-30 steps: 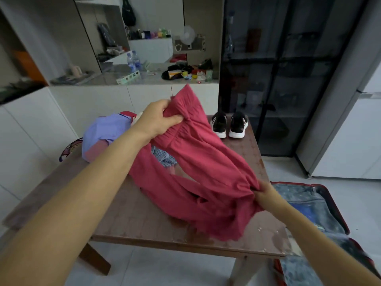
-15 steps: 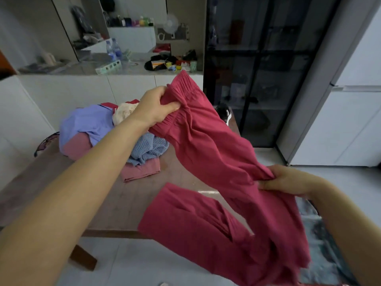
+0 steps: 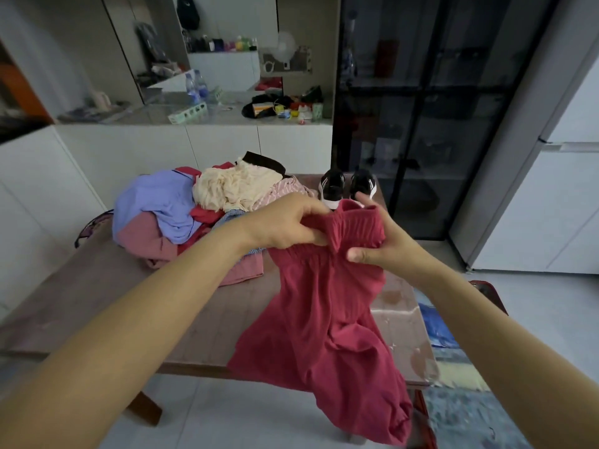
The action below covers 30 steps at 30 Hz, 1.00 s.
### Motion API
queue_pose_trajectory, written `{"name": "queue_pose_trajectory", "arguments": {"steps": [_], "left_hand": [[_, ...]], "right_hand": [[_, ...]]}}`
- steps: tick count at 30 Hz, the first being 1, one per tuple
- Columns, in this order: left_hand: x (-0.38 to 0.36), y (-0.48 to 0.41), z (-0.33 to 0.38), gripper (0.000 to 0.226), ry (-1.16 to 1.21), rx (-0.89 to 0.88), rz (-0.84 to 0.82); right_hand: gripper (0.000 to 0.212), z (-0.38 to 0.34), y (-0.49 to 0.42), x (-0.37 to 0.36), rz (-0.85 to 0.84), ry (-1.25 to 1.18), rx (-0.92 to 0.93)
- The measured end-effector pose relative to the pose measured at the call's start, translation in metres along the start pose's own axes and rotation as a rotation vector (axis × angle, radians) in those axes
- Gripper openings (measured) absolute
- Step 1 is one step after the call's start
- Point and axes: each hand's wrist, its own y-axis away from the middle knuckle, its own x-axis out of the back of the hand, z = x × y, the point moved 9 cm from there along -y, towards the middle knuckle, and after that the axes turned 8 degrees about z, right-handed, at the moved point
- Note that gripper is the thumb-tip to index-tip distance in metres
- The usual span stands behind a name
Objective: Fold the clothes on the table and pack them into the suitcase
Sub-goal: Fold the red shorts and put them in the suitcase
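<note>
I hold a pair of red trousers up by the elastic waistband, above the wooden table. My left hand grips the waistband's left side and my right hand grips its right side, the two hands close together. The legs hang down over the table's front edge. A pile of clothes in lilac, cream, pink and red lies on the table's far left. The open suitcase with a red rim lies on the floor to the right, partly hidden by my right arm.
A pair of black and white trainers stands at the table's far right corner. A dark glass cabinet rises behind the table. White cupboards and a cluttered counter run along the back wall. A white fridge stands right.
My right hand has let go of the trouser leg and come up to the waistband beside my left hand. The trousers now hang straight down from the waistband.
</note>
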Motion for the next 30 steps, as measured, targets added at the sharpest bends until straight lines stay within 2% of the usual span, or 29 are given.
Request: {"name": "queue_pose_trajectory", "arguments": {"steps": [2,4,5,6,7,8,9,11,13,16,18,21,24,25,27,30], "left_hand": [[0.005,0.0,0.003,0.024,-0.002,-0.031,0.14],[0.02,0.004,-0.013,0.02,0.121,-0.012,0.445],[0.022,0.01,-0.034,0.02,0.196,0.045,0.579],[0.015,0.016,-0.058,0.024,0.209,0.12,0.651],[-0.003,0.023,-0.086,0.035,0.156,0.215,0.622],[-0.03,0.029,-0.116,0.045,0.06,0.309,0.488],[-0.066,0.041,-0.147,0.053,-0.057,0.409,0.275],[-0.132,0.08,-0.203,0.068,-0.355,0.512,-0.135],[-0.169,0.114,-0.238,0.085,-0.617,0.537,-0.361],[-0.18,0.124,-0.246,0.089,-0.827,0.461,-0.393],[-0.181,0.12,-0.238,0.079,-0.855,0.376,-0.357],[-0.192,0.124,-0.228,0.047,-0.754,0.34,-0.428],[-0.202,0.136,-0.213,0.038,-0.585,0.431,-0.609],[-0.198,0.13,-0.204,0.037,-0.502,0.473,-0.609],[-0.172,0.1,-0.167,0.028,-0.317,0.481,-0.398],[-0.11,0.053,-0.101,0.017,0.206,0.497,0.1]], "right_hand": [[0.046,-0.002,0.0,-0.001,0.07,-0.071,-0.01],[0.018,0.003,0.0,0.021,0.263,-0.136,-0.018],[0.014,0.008,0.003,0.036,0.354,-0.176,-0.038],[0.021,0.015,0.005,0.051,0.42,-0.228,-0.06],[0.038,0.021,0.009,0.065,0.469,-0.284,-0.079],[0.057,0.027,0.013,0.077,0.507,-0.311,-0.097],[0.066,0.033,0.019,0.088,0.533,-0.326,-0.112],[0.059,0.038,0.029,0.101,0.542,-0.354,-0.106],[0.055,0.04,0.038,0.108,0.535,-0.345,-0.103],[0.063,0.045,0.046,0.114,0.522,-0.313,-0.109],[0.064,0.051,0.048,0.115,0.522,-0.299,-0.128],[0.066,0.055,0.047,0.107,0.499,-0.296,-0.132],[0.066,0.05,0.045,0.091,0.396,-0.295,-0.124],[0.065,0.047,0.044,0.084,0.344,-0.307,-0.121],[0.061,0.038,0.042,0.068,0.213,-0.333,-0.112],[0.055,0.024,0.043,0.048,0.032,-0.378,-0.089]]}}
